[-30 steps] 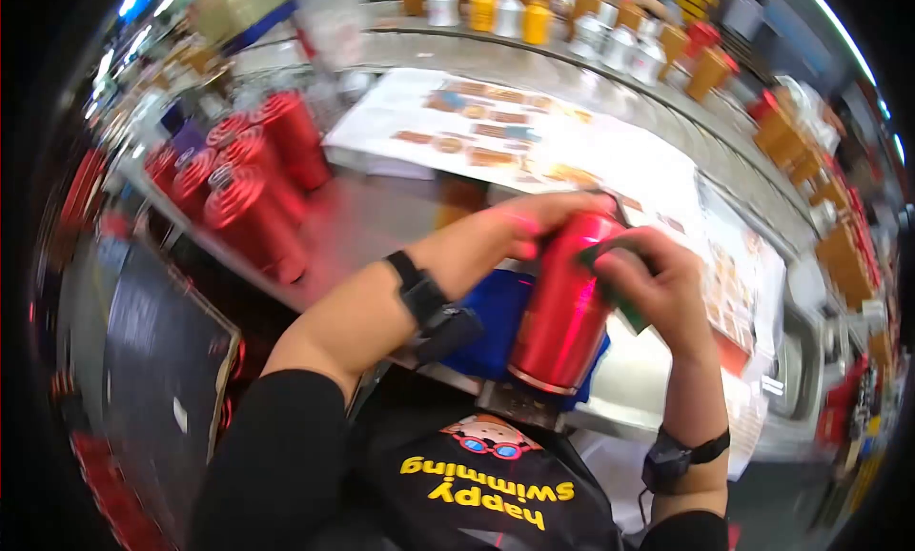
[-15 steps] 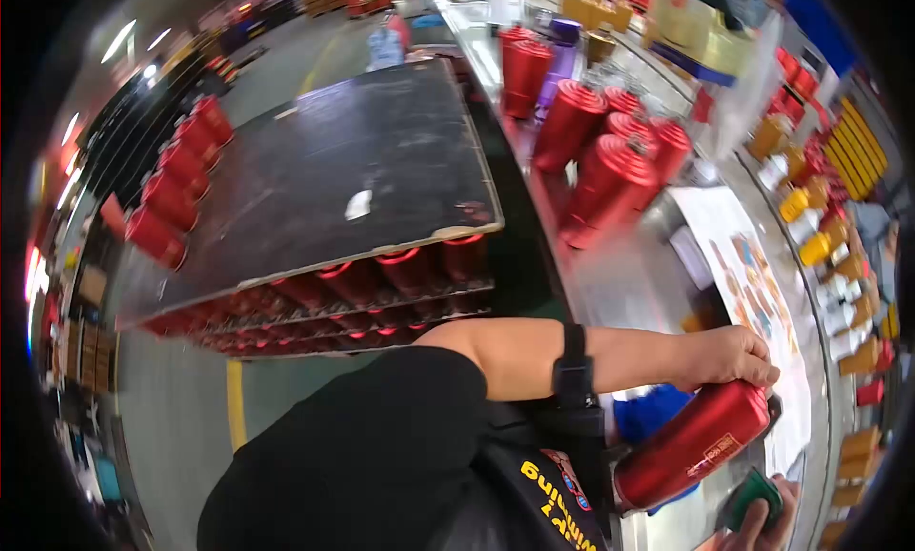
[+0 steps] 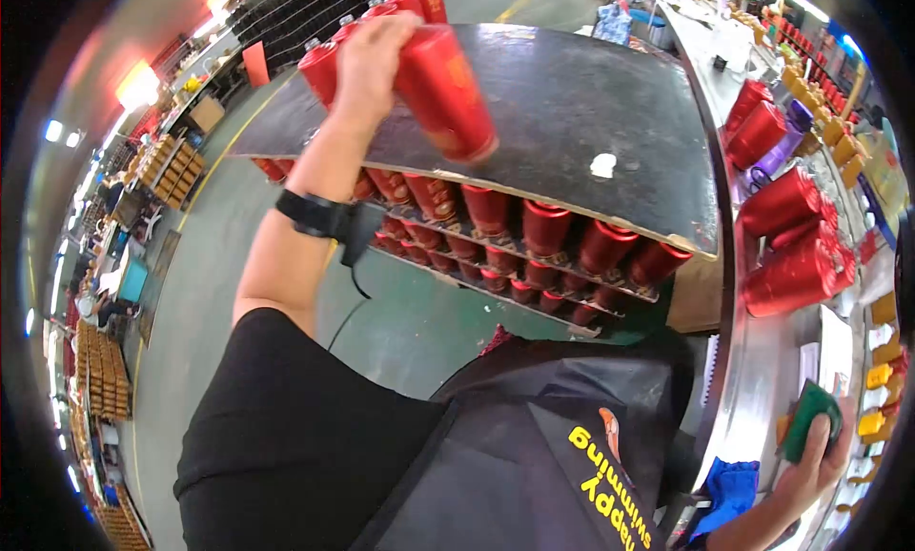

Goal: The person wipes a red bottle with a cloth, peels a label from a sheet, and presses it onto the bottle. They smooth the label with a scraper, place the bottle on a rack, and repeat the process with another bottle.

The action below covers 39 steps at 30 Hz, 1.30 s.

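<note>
A glossy red metal bottle [image 3: 444,95] with faint gold lettering is gripped near its upper end by my left hand [image 3: 374,63]. It hangs tilted over the black board [image 3: 581,108] that tops a stacked rack, close to a row of similar red bottles [image 3: 322,72] at the board's far left edge. At the lower right, my right hand [image 3: 812,467] is closed on a green scouring pad [image 3: 806,419] above the metal workbench [image 3: 729,413]. A crumpled blue cloth [image 3: 729,494] lies close to that hand.
Under the board, shelves hold many red bottles [image 3: 548,229]. More red bottles [image 3: 791,279] and a purple one [image 3: 777,146] stand on the workbench to the right. A white scrap [image 3: 602,165] lies on the board. Green floor [image 3: 410,336] separates me from the rack.
My left hand has carried the red bottle from the workbench leftward to above the black board. My view has turned left. My right hand still holds the green pad over the bench.
</note>
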Motion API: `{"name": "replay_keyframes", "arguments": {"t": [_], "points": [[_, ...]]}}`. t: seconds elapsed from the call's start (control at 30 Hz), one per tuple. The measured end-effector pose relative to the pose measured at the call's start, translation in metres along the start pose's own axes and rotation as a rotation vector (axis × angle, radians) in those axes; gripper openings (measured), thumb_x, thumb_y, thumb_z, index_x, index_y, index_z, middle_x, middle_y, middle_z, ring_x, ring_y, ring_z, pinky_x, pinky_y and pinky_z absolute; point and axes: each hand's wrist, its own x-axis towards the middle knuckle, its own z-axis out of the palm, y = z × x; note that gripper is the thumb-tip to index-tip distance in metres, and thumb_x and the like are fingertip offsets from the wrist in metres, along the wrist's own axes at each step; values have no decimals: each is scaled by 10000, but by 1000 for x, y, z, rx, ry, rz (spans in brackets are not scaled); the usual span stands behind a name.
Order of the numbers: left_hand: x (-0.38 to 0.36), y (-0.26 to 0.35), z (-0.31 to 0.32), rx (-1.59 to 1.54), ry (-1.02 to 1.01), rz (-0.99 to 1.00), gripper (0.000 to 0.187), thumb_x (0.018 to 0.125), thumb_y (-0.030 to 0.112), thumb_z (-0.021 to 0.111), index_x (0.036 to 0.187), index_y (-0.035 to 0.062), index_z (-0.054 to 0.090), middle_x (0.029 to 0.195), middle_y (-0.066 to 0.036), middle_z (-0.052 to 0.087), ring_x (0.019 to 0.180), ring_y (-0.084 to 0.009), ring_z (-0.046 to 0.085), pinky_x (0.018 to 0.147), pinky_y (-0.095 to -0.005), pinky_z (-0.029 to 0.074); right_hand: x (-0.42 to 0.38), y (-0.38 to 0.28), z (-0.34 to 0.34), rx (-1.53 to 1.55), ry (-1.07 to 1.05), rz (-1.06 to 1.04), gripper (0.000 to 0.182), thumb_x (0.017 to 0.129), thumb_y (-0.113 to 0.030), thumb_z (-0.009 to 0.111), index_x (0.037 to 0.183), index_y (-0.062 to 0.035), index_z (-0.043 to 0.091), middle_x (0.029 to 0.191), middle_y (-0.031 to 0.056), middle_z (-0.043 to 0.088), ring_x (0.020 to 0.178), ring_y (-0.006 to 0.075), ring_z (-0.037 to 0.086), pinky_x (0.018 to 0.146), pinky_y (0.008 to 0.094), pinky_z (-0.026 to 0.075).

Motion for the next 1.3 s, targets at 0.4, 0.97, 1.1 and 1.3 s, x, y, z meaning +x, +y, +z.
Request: {"name": "replay_keyframes", "arguments": {"t": [0.4, 0.97, 1.1, 1.3], "points": [[32, -92, -226, 1027, 541, -148, 507, 849, 501, 644, 1020, 27, 702, 1034, -189, 695, 1026, -317, 641, 920, -396, 461, 32, 6, 41, -123, -93, -185, 353, 956, -247, 638, 1218, -17, 584, 1221, 55, 565, 971, 106, 545, 787, 218, 469], [57, -116, -224, 1167, 560, -291, 614, 859, 587, 536, 1111, 37, 641, 1176, -264, 597, 1144, -393, 555, 995, -455, 423, 0, -6, 33, -155, -17, -8, 257, 944, -199, 619, 1069, 14, 551, 1008, 54, 516, 927, 155, 488, 868, 282, 394], [55, -101, -204, 1187, 642, -447, 633, 849, 577, 552, 1232, 73, 581, 1316, -233, 519, 1261, -392, 453, 1033, -530, 352, -6, -2, 21, -115, -50, 26, 277, 953, -197, 610, 1115, 19, 551, 1039, 60, 526, 969, 160, 492, 898, 285, 390], [62, -72, -178, 1685, 309, -26, 489, 899, 428, 569, 1357, 265, 519, 1444, -96, 467, 1363, -351, 345, 1083, -685, 162, -7, 12, 5, -168, -113, 4, 354, 966, -197, 613, 1226, 38, 561, 1184, 69, 584, 1098, 167, 519, 993, 307, 388]]}}
